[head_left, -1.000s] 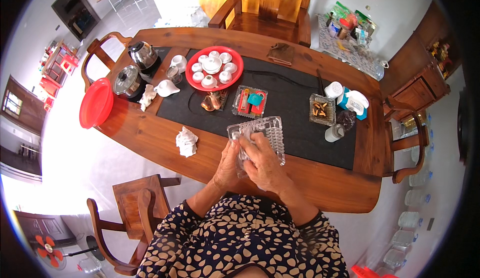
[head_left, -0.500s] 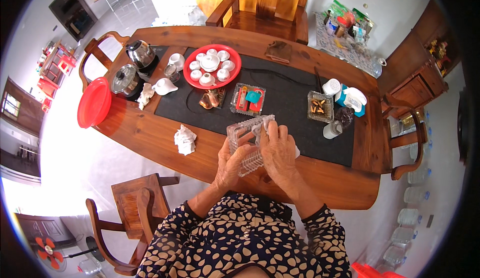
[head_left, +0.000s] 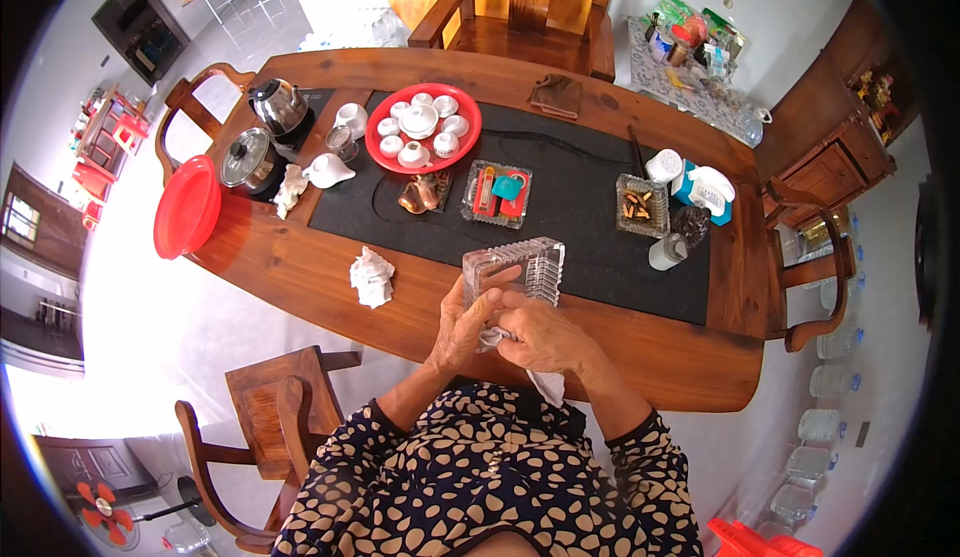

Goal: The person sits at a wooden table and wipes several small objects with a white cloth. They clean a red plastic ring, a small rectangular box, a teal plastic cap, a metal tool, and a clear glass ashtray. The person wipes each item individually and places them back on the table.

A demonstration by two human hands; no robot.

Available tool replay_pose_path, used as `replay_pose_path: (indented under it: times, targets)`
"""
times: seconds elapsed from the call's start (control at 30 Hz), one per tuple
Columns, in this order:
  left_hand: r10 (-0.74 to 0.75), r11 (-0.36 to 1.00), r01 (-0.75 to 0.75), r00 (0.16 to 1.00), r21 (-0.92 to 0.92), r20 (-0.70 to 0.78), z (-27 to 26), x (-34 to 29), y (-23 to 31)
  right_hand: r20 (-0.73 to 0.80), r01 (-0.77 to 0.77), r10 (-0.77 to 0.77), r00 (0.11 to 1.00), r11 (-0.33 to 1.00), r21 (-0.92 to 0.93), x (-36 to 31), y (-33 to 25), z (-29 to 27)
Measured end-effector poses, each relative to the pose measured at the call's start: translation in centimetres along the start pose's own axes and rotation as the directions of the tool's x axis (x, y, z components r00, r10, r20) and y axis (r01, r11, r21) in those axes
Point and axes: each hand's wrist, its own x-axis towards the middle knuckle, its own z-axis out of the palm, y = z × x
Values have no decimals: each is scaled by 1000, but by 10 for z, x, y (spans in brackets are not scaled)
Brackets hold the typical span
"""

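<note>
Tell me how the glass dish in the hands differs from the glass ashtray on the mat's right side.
The glass dish is held up, tilted, in the left hand, with the right hand at its near edge holding a white tissue; the glass ashtray sits flat on the black mat. The glass ashtray holds cigarette butts; none show in the glass dish. Both are clear, ribbed glass.

One wide fisheye view, worn on the head at the left of a side-by-side pair, looks steeply down and forward over the worktop, close above the left hand and right hand, just below centre; lines curve toward its dark rim.
</note>
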Motion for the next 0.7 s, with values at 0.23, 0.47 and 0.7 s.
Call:
replay_pose_path:
  times: [0.23, 0.47, 0.7]
  targets:
    - [-60, 968, 43, 996, -247, -64, 15, -2, 26, -784, -274, -77, 616, 912, -305, 11, -10, 7]
    - [72, 993, -78, 995, -83, -74, 14, 0, 11, -611, -325, -20, 792, 833, -448, 12, -15, 20]
    - [51, 995, -56, 996, -79, -70, 2, 0, 11, -298, 53, -98, 950, 986, -156, 1, -6, 15]
